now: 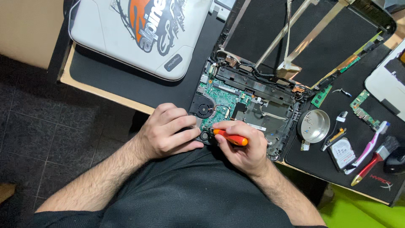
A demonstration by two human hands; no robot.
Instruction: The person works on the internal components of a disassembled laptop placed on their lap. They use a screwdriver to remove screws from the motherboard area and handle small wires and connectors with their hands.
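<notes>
An opened laptop base (270, 95) lies on a black mat, its green circuit board (221, 101) and round black fan (203, 108) exposed. My right hand (242, 147) is shut on an orange-handled screwdriver (231, 138), tip pointing left at the board's near corner. Beside it, my left hand (168, 131) rests on the laptop's near-left corner with curled fingers, steadying the case. The laptop's bare screen frame (303, 38) with loose metal strips stands open behind the base.
A white padded case (105, 29) with an orange-and-black graphic lies at the back left. Right of the laptop sit a small metal bowl (314, 126), a hard drive (341, 153), small green boards (365, 109), a pink toothbrush (371, 145) and a red-handled brush (373, 162). Table edge (105, 95) runs diagonally.
</notes>
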